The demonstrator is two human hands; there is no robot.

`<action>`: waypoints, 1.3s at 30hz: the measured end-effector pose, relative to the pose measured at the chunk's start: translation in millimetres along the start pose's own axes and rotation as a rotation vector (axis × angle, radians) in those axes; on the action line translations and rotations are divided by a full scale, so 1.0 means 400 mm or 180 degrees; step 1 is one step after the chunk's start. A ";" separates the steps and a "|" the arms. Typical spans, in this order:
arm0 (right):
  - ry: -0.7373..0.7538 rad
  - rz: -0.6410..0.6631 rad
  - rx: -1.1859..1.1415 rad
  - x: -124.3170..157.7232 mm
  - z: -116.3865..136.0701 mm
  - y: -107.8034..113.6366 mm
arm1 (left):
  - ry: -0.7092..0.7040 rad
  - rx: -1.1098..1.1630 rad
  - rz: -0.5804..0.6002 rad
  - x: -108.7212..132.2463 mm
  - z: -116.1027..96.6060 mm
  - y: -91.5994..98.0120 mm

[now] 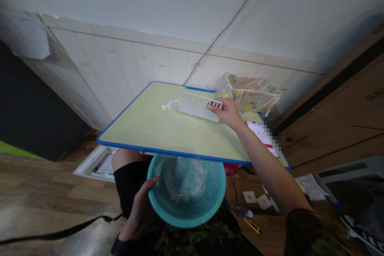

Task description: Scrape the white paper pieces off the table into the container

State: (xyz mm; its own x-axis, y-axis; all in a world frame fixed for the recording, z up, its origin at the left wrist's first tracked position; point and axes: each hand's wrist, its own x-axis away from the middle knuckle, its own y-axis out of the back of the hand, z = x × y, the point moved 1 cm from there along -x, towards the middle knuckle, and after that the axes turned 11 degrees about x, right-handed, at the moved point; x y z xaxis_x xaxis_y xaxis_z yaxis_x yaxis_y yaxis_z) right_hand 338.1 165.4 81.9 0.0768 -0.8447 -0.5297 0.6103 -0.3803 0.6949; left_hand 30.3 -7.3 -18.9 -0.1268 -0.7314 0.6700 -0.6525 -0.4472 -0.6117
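My right hand (226, 113) grips the right end of a white slotted plastic rack (199, 109), which is tilted on its side over the pale yellow tabletop (144, 128). Small white pieces (170, 104) lie beside the rack's left end. Below the table's front edge, a turquoise plastic colander (186, 222) sits at my lap. Clear, crumpled-looking material is inside it, too blurred to name. My left hand (144, 204) holds the colander's left rim, thumb over the edge.
A cloth-lined basket (258, 94) stands at the table's back right, near a phone (262, 138). On the floor at right are a plastic bottle (241, 212), a yellow utility knife (253, 226) and white cards (264, 201). A cable (222, 32) runs down the wall.
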 end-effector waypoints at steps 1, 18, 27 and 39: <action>-0.0003 0.0087 -0.0111 -0.014 -0.011 -0.012 | 0.0015 0.0005 0.0034 0.000 0.003 -0.003; 0.0172 0.0369 -0.0526 -0.017 -0.059 -0.023 | -0.0355 -0.0195 0.0076 0.012 0.033 -0.005; 0.0132 0.0126 -0.0531 -0.008 -0.039 -0.044 | -0.0535 -0.0421 0.0192 0.009 0.025 0.014; 0.0015 0.0194 -0.0809 -0.013 -0.072 -0.041 | -0.0391 -0.0219 0.0130 -0.015 0.025 0.037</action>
State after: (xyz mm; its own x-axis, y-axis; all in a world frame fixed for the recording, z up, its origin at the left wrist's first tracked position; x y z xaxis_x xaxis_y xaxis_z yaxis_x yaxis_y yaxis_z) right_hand 350.3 186.9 59.4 0.1230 -0.8611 -0.4933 0.7829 -0.2213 0.5815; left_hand 29.1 -14.7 -36.2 -0.0647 -0.8078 0.5859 -0.6990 -0.3823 -0.6043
